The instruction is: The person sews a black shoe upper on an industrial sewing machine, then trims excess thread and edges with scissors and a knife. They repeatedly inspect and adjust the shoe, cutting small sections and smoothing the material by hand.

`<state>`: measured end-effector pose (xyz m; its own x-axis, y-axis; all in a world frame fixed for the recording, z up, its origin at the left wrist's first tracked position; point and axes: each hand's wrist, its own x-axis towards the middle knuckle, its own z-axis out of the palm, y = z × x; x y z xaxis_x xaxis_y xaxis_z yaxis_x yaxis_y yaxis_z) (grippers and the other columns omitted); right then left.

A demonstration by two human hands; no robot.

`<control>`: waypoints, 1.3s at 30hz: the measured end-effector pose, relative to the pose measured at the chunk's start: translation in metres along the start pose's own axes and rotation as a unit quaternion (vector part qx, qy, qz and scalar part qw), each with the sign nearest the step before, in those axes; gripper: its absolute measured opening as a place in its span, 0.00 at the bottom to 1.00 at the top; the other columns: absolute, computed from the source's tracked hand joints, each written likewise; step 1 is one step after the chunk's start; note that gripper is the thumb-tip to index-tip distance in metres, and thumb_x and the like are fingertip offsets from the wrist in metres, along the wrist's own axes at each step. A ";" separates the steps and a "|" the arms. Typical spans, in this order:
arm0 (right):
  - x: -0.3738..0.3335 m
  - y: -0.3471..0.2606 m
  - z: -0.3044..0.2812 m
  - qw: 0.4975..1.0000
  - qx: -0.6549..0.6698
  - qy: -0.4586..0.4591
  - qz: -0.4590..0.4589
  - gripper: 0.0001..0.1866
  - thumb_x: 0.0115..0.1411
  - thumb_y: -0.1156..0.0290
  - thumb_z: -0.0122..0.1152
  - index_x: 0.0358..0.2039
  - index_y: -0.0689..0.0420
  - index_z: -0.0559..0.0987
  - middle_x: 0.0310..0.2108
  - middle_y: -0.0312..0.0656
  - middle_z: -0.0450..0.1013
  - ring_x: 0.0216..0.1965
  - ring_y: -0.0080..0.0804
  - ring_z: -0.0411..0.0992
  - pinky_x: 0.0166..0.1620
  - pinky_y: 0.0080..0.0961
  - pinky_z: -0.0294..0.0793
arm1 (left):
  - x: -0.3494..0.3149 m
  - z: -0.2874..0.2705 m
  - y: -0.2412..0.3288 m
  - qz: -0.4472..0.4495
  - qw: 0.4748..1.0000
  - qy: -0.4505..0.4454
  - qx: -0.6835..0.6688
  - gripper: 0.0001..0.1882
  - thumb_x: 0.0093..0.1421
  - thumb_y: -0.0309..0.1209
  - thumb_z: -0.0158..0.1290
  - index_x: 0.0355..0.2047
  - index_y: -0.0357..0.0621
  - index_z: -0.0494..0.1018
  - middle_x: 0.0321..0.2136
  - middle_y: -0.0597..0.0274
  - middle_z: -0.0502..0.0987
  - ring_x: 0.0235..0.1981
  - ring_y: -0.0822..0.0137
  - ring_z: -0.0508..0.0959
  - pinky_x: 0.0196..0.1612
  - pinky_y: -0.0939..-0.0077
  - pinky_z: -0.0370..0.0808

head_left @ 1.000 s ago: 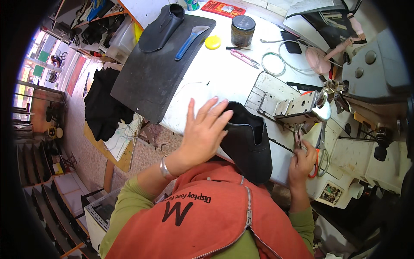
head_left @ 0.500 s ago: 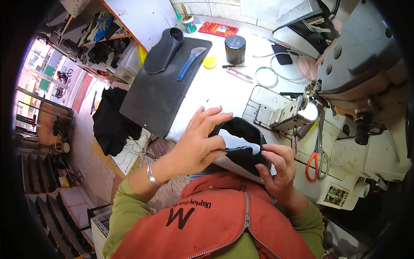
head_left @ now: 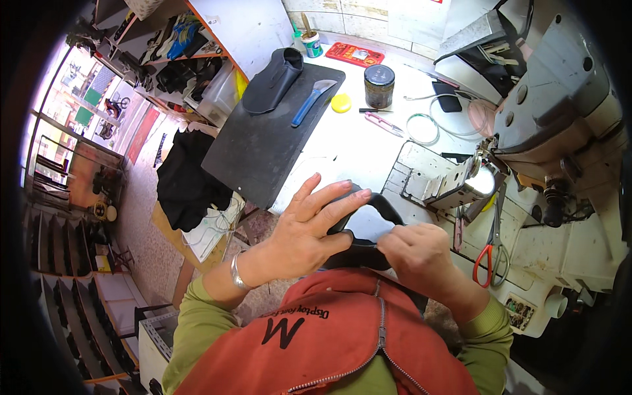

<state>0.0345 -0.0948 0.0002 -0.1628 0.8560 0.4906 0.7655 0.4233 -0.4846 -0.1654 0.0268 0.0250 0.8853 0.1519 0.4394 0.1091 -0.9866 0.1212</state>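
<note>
Between my hands, close to my body, is a black shoe upper. It stands as a loop with its opening facing up, and the white table shows through it. My left hand grips its left side, thumb at the near edge and long fingers stretched over the far left rim. My right hand is closed on the near right edge, fingers curled and fingertips hidden. A similar black shoe upper lies on the dark cutting mat, beside a blue-handled knife.
On the right stands a sewing machine, with orange-handled scissors by its base. A dark jar, a yellow disc, pink thread snips and coiled tubing lie on the white table. Black cloth sits left.
My right hand has gone from an opened pinch on the right side to a closed grip on the near edge. The loop's opening has narrowed. The whole view has shifted slightly.
</note>
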 end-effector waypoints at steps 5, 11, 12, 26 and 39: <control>-0.002 0.018 0.013 0.998 -0.009 0.061 -0.005 0.05 0.51 0.76 0.60 0.27 0.54 0.73 0.21 0.39 0.66 0.20 0.38 0.68 0.23 0.31 0.64 | 0.000 -0.005 -0.001 -0.005 0.999 -0.033 0.001 0.08 0.48 0.31 0.55 0.17 0.45 0.68 0.58 0.56 0.68 0.62 0.54 0.62 0.63 0.49 0.57; -0.009 0.028 0.025 0.822 0.488 0.112 0.272 0.12 0.67 0.71 0.49 0.26 0.59 0.70 0.19 0.29 0.61 0.22 0.15 0.56 0.25 0.15 0.56 | 0.013 0.014 -0.019 -0.127 0.992 -0.016 0.021 0.15 0.44 0.27 0.63 0.33 0.43 0.73 0.56 0.53 0.67 0.58 0.48 0.65 0.60 0.51 0.61; -0.009 0.028 0.027 0.801 0.512 0.097 0.296 0.12 0.68 0.70 0.49 0.26 0.58 0.69 0.21 0.27 0.61 0.23 0.12 0.54 0.25 0.12 0.53 | 0.017 0.018 -0.017 -0.142 0.990 0.017 -0.016 0.17 0.44 0.26 0.63 0.36 0.43 0.73 0.55 0.53 0.68 0.57 0.49 0.66 0.59 0.53 0.63; 0.012 0.008 0.059 0.638 0.696 0.066 0.323 0.09 0.68 0.70 0.48 0.37 0.62 0.74 0.24 0.38 0.70 0.18 0.15 0.56 0.21 0.12 0.53 | 0.001 0.058 0.014 -0.277 0.864 0.247 -0.341 0.02 0.58 0.20 0.56 0.31 0.36 0.74 0.28 0.62 0.73 0.25 0.74 0.71 0.29 0.82 0.69; 0.034 -0.005 0.122 0.781 0.545 -0.019 0.305 0.06 0.60 0.77 0.59 0.35 0.60 0.71 0.25 0.29 0.66 0.26 0.11 0.60 0.29 0.12 0.62 | -0.070 0.043 -0.018 -0.311 0.871 0.138 -0.355 0.09 0.62 0.27 0.50 0.24 0.39 0.67 0.19 0.57 0.68 0.20 0.58 0.70 0.24 0.70 0.66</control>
<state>-0.0512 -0.0320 -0.0691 -0.0082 0.9965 -0.0827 -0.2723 -0.0818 -0.9587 -0.2098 0.0318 -0.0458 0.6017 0.7486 0.2785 0.1347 -0.4388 0.8884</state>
